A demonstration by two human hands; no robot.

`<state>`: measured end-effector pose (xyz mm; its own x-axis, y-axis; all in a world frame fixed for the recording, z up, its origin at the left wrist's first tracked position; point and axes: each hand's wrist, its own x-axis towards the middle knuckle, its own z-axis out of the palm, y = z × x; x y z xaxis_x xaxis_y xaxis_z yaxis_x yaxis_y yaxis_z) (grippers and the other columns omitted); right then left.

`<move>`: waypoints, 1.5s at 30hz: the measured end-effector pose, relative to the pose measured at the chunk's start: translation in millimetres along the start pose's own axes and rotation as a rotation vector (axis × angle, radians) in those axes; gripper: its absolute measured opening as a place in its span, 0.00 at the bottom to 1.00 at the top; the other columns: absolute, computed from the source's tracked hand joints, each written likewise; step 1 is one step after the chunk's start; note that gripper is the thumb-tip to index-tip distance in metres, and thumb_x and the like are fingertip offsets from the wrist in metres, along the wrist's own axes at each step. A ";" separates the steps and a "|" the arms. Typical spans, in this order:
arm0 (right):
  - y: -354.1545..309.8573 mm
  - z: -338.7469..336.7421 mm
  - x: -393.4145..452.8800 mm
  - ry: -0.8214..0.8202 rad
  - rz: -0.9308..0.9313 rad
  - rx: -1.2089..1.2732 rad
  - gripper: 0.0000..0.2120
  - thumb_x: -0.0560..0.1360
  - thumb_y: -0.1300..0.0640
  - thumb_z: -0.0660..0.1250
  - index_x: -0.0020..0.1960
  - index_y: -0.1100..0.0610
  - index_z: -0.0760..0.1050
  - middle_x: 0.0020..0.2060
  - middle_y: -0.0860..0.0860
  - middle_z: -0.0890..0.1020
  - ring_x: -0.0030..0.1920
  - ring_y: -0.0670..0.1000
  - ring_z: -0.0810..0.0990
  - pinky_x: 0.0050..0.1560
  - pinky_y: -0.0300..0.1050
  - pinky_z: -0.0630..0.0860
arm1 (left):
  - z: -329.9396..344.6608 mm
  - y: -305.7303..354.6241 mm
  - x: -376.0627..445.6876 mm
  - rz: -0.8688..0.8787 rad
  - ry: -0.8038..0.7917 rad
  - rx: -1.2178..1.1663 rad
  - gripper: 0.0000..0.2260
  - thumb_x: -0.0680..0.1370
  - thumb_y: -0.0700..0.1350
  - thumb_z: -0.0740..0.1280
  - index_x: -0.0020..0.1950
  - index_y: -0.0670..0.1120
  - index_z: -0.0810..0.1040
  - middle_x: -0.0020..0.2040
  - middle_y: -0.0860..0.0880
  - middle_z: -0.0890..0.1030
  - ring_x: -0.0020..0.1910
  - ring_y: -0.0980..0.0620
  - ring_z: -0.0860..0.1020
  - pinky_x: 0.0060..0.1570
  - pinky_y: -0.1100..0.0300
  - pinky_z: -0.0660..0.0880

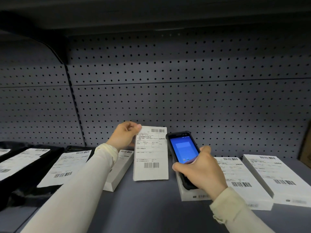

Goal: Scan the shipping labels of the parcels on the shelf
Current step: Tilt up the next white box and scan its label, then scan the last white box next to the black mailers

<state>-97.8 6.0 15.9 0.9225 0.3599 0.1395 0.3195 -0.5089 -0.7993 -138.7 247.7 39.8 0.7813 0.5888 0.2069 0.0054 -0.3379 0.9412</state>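
white card, thin and flat: the small white rectangular parcel (151,153) with its printed shipping label stands tipped up on its lower edge at the middle of the grey metal shelf (151,204), its face turned toward the camera. the left hand (125,135) pinches its top left corner, thumb on the front, the other fingers hidden behind, so the grip is narrow and closed on the parcel alone. the right hand (200,172), at 3 o'clock of the parcel, wraps tightly around the lower body of the black handheld scanner with a lit blue screen (182,153), thumb lying on the screen's lower edge.

the likely trouble is aim. the scanner's head sits just beside the label's right edge rather than facing a barcode, so the beam may miss, or catch the flat white box with a label (239,179) under the right wrist at 4 o'clock. the label carries a barcode at its top and another near its bottom, and the wrong one could be read. held by one corner, the parcel may pivot or slide on the smooth shelf and fall flat. at 9 o'clock the left sleeve (80,182) crosses a low white box (117,172), which a careless withdrawal could drag. whether a scan has registered i cannot tell; the screen shows only blue.
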 end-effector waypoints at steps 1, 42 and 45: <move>-0.1 0.5 1.8 0.003 -0.001 0.001 0.29 0.63 0.48 0.75 0.51 0.54 0.58 0.36 0.46 0.80 0.41 0.47 0.80 0.44 0.48 0.79 | -0.9 0.5 0.8 -0.032 -0.013 0.007 0.08 0.80 0.47 0.63 0.49 0.43 0.75 0.39 0.50 0.82 0.37 0.51 0.82 0.31 0.62 0.78; -0.7 38.4 12.8 0.199 0.139 -0.166 0.29 0.65 0.49 0.77 0.51 0.59 0.60 0.35 0.49 0.78 0.34 0.45 0.73 0.36 0.47 0.70 | -12.7 -49.7 -17.3 0.042 -0.170 0.480 0.05 0.77 0.46 0.64 0.49 0.45 0.72 0.48 0.48 0.79 0.48 0.49 0.77 0.47 0.62 0.68; -7.2 44.0 12.4 0.181 0.127 -0.155 0.29 0.65 0.50 0.77 0.52 0.60 0.61 0.36 0.49 0.79 0.35 0.47 0.74 0.37 0.48 0.70 | -33.4 -49.8 -27.0 0.089 -0.094 0.567 0.10 0.78 0.46 0.62 0.57 0.44 0.73 0.56 0.46 0.78 0.48 0.47 0.76 0.46 0.61 0.69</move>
<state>-98.2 48.5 -2.3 0.9766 0.1470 0.1573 0.2153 -0.6595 -0.7202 -180.9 273.1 -3.7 0.8460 0.4810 0.2299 0.2500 -0.7388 0.6259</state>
